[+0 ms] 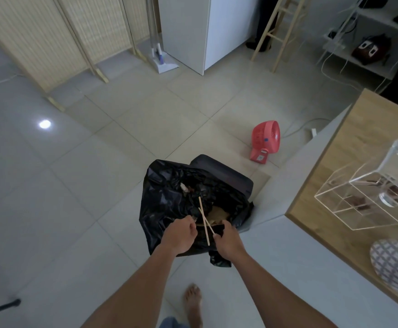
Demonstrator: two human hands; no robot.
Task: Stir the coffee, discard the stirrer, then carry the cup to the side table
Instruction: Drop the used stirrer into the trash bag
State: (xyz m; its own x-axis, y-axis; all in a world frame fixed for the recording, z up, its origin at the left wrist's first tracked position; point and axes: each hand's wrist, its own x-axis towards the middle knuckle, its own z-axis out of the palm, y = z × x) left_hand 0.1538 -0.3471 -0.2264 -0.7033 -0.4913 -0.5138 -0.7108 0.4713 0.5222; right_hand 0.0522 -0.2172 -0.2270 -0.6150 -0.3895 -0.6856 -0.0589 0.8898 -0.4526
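Both hands are hovering over the open bin bag (169, 204). Right hand (228, 242) fingers are pinching a snapped stirrer (204, 221); left hand (180, 235) fingers are curled loosely, apparently empty, just beside it, probably for a drop.

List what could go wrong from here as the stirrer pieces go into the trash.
1. The two stirrer pieces are crossed between the hands over the black bin bag; the bag's near edge sags, so a piece could slide off onto the tiles.
2. A bare foot stands close below; a dropped piece or splinter could be stepped on.
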